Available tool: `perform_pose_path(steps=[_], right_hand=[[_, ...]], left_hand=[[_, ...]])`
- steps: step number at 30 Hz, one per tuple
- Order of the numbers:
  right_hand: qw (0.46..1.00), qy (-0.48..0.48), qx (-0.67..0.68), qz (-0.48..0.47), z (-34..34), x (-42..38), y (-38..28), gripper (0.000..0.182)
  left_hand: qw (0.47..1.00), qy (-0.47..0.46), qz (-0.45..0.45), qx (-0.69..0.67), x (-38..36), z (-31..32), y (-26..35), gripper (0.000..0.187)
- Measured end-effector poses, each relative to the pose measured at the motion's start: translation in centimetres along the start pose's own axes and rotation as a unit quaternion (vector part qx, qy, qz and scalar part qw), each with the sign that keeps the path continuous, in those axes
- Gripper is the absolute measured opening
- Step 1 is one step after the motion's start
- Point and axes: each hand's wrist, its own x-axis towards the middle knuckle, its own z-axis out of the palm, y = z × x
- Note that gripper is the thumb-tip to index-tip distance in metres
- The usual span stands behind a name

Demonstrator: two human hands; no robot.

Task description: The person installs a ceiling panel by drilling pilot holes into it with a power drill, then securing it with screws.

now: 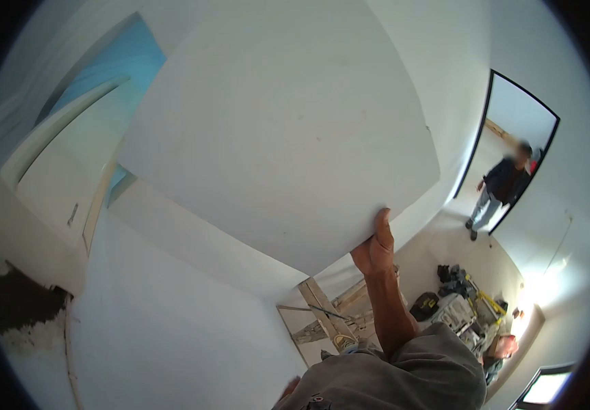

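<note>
A large, flat white panel [267, 143] fills the upper middle of the head view, tilted, with one corner pointing down. My right hand [375, 249] grips its lower right edge, the thumb on the near face and the other fingers mostly hidden behind. A small patch of skin, apparently my left hand [289, 389], shows at the bottom beside my grey shirt. Its fingers cannot be made out, nor can anything it may hold.
A wooden platform [322, 311] stands below the panel. Tools and bags [456, 307] lie on the floor at right. A person [503, 181] stands in the doorway. At left are a pale curved fixture [49, 184] and a blue surface [114, 65].
</note>
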Motion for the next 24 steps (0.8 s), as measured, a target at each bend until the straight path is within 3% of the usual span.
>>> perform_pose_path(steps=[1, 3, 4, 5, 8, 11, 12, 15, 17, 18, 19, 21, 23, 24], right_hand=[[1.000, 0.007, 0.002, 0.018, -1.0, 0.0, 0.6, 0.062], [0.984, 0.168, -0.030, 0.061, -0.1, -1.3, 0.1, 0.064], [0.998, 0.019, 0.003, 0.059, -2.6, -0.6, 0.3, 0.067], [0.998, -0.052, 0.024, 0.031, -4.0, 0.1, 0.5, 0.068], [0.996, -0.039, -0.005, -0.083, -1.8, 3.1, -0.3, 0.068], [0.976, -0.027, -0.090, -0.194, -1.4, 5.3, -1.5, 0.070], [0.975, 0.005, -0.080, -0.206, -0.5, 5.3, -1.7, 0.070], [0.964, -0.024, -0.098, -0.246, 0.2, 7.9, -3.6, 0.071], [0.951, -0.017, -0.122, -0.282, 2.3, 9.0, -5.4, 0.071], [0.948, -0.024, -0.127, -0.290, 4.2, 9.3, -6.3, 0.071], [0.944, -0.029, -0.134, -0.301, 5.9, 9.5, -7.2, 0.071], [0.935, -0.049, -0.144, -0.320, 9.4, 10.0, -9.4, 0.070], [0.922, -0.062, -0.163, -0.345, 12.4, 10.6, -11.8, 0.069], [0.902, -0.107, -0.178, -0.379, 13.8, 11.1, -12.8, 0.068]], left_hand=[[0.999, -0.002, -0.017, -0.040, -2.1, 0.7, 0.1, 0.055], [0.990, 0.080, -0.045, -0.111, 0.7, -0.6, 0.4, 0.054], [0.978, 0.141, -0.056, -0.141, 2.9, -3.5, 1.5, 0.054], [0.964, 0.197, -0.057, -0.168, 5.0, -7.1, 2.7, 0.053], [0.925, 0.289, -0.024, -0.245, 7.2, -17.5, 7.0, 0.052], [0.901, 0.283, 0.017, -0.329, 5.4, -24.5, 13.1, 0.051], [0.893, 0.270, 0.031, -0.359, 4.4, -26.2, 15.2, 0.050], [0.858, 0.229, 0.079, -0.453, 1.7, -33.3, 22.5, 0.050], [0.774, 0.314, 0.296, -0.463, 0.8, -39.3, 26.8, 0.063], [0.772, 0.333, 0.350, -0.413, 0.0, -42.2, 28.2, 0.056], [0.741, 0.382, 0.418, -0.360, -0.5, -44.6, 30.7, 0.061], [0.677, 0.437, 0.501, -0.316, -1.4, -49.2, 36.1, 0.078], [0.701, 0.486, 0.468, -0.233, -2.0, -52.0, 40.6, 0.104], [0.695, 0.487, 0.475, -0.234, -1.5, -53.1, 41.9, 0.104]])
